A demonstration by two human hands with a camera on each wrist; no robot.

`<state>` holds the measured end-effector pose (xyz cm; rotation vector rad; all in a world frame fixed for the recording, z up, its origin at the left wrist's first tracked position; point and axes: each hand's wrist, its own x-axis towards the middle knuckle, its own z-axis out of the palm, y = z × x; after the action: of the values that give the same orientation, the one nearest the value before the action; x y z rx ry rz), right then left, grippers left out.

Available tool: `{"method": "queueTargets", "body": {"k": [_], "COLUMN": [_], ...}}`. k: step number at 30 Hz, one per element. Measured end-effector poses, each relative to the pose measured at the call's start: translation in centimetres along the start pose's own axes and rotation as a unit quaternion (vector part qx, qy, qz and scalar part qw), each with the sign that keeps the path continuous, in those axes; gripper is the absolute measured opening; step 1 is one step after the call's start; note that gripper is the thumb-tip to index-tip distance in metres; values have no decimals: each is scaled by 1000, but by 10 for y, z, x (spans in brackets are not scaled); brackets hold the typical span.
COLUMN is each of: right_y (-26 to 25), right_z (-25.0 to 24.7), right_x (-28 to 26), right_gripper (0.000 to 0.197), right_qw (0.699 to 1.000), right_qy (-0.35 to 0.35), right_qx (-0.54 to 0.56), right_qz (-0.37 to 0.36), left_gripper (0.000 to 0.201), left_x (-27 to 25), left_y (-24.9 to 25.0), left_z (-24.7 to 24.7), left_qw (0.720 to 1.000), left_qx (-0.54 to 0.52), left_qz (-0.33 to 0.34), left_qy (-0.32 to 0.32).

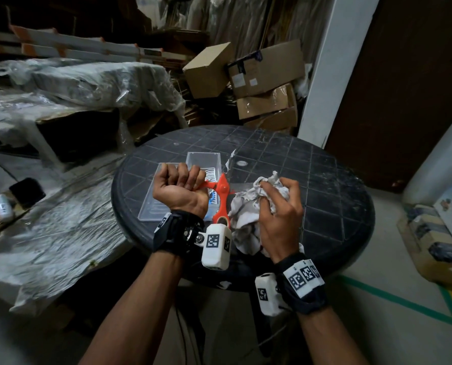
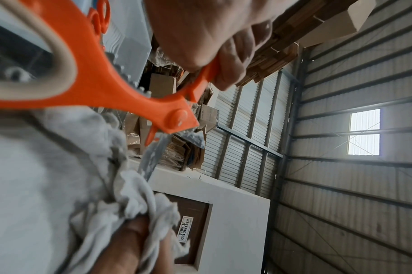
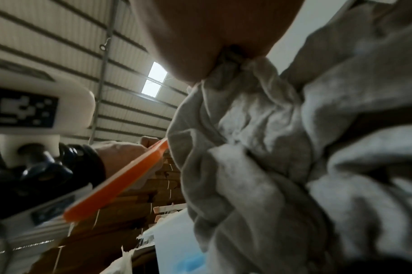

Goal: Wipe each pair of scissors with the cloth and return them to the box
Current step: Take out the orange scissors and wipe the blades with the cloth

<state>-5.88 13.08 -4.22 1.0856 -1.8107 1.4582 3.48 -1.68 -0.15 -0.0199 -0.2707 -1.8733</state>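
Here the left hand (image 1: 178, 188) grips one orange handle of the scissors (image 1: 221, 192) just above the clear box (image 1: 203, 159) on the table (image 1: 324, 180), so the right hand (image 1: 278, 219), bunched tight around the cloth (image 1: 245, 206), can rub the blades.

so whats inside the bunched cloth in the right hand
The scissors blade runs from the orange pivot into the cloth, which the right hand grips. The blade tip is covered by the folds. The left hand holds the handle.
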Motion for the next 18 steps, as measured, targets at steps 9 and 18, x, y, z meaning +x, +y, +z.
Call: {"method": "queueTargets", "body": {"k": [9, 18], "right_y": [4, 13], "right_z": [-4, 8], "right_x": [-8, -17], "right_gripper": [30, 35], "right_qw": [1000, 989], "right_qy": [-19, -112], "right_qx": [-13, -73], "right_qz": [-6, -65], "left_gripper": [41, 43], "left_x": [2, -4], "left_y": [-2, -6], "left_z": [-3, -5], "left_qw": [1000, 1000], "left_qx": [-8, -12], "left_qz": [-12, -25], "left_qy": [3, -1]}}
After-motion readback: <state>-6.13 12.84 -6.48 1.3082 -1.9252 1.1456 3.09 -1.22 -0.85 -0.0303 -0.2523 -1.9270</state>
